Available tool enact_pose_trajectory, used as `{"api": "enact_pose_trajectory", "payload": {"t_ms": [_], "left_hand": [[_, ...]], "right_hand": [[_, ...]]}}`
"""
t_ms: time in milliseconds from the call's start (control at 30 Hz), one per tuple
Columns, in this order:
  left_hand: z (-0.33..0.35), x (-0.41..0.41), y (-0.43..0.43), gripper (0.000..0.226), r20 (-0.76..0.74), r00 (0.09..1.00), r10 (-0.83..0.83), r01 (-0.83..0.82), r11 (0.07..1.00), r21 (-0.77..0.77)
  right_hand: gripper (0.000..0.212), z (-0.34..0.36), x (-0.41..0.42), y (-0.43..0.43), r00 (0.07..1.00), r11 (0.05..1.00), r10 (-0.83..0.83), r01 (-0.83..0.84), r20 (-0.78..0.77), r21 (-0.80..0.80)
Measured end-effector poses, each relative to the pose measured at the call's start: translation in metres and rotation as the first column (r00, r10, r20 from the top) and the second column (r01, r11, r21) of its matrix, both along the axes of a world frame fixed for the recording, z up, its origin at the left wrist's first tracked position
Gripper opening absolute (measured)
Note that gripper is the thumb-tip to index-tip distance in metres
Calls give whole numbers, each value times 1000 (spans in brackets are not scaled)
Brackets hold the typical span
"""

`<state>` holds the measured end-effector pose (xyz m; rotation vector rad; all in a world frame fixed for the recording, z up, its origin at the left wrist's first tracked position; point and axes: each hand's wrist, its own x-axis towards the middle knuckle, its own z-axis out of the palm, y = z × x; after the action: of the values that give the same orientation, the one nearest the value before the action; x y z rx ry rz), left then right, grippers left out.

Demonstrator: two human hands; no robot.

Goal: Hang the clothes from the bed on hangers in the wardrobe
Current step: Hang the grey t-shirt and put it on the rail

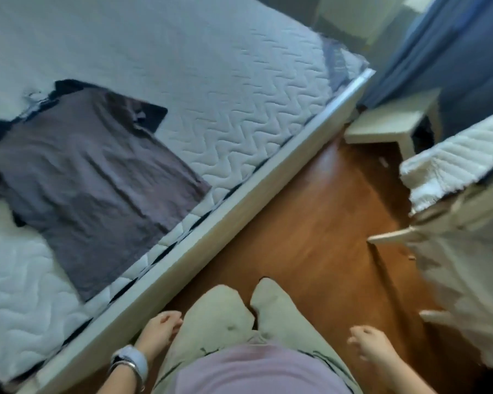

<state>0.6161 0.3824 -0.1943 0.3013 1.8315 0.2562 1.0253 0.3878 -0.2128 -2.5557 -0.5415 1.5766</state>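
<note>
A brown-grey T-shirt lies spread flat on the white quilted bed, on top of a darker garment whose edges show around it. A pale hanger hook pokes out at the shirt's collar. My left hand, with a watch on the wrist, hangs by my left leg near the bed frame, fingers loosely curled and holding nothing. My right hand hangs at my right side over the floor, also loosely curled and holding nothing. The wardrobe is out of view.
The bed's pale frame runs diagonally beside the wooden floor. A small white table stands by a blue curtain. White fluffy fabric over a pale frame fills the right side.
</note>
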Motion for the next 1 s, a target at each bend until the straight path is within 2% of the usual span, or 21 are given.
{"api": "enact_pose_trajectory", "payload": {"t_ms": [100, 200, 333, 400, 467, 500, 600, 667, 767, 867, 933, 1000], "left_hand": [[8, 3, -2, 15, -27, 993, 118, -118, 993, 27], [7, -4, -12, 23, -35, 955, 295, -294, 955, 24], [1, -23, -29, 26, -35, 895, 446, -447, 893, -58], [-1, -36, -27, 25, -48, 892, 449, -451, 891, -50], [-4, -54, -18, 45, -71, 885, 460, -464, 884, -62], [-6, -63, -13, 43, -66, 880, 471, -475, 878, -58], [-10, -87, 11, 16, -46, 835, 549, -551, 832, -66], [-7, -105, 35, 20, -1, 798, 603, -601, 796, -75], [-1, -134, 83, 28, 13, 788, 616, -615, 788, -33], [-1, -171, 135, 27, -9, 801, 598, -593, 797, 116], [-4, -197, 173, 24, -17, 806, 592, -581, 796, 172], [-13, -228, 215, 21, -57, 827, 559, -533, 813, 233]], "right_hand": [[11, 12, -14, 92, 987, 982, 161, -158, -23, 108], [12, 18, -47, 164, 967, 956, 239, -219, -89, 193], [14, 15, -107, 216, 901, 898, 421, -399, -102, 184], [15, 8, -132, 225, 852, 852, 517, -503, -77, 147], [15, -1, -158, 232, 808, 808, 587, -581, -50, 102], [15, -4, -171, 237, 778, 779, 627, -623, -44, 70], [12, -5, -213, 254, 731, 733, 673, -679, -115, -29], [14, -1, -241, 273, 706, 707, 693, -705, -147, -55], [25, 0, -281, 314, 651, 657, 749, -754, -126, 13], [12, 0, -330, 365, 529, 536, 842, -842, -106, 57], [13, -2, -369, 401, 480, 489, 870, -868, -108, 84], [20, -10, -413, 440, 382, 387, 922, -915, -66, 111]]}}
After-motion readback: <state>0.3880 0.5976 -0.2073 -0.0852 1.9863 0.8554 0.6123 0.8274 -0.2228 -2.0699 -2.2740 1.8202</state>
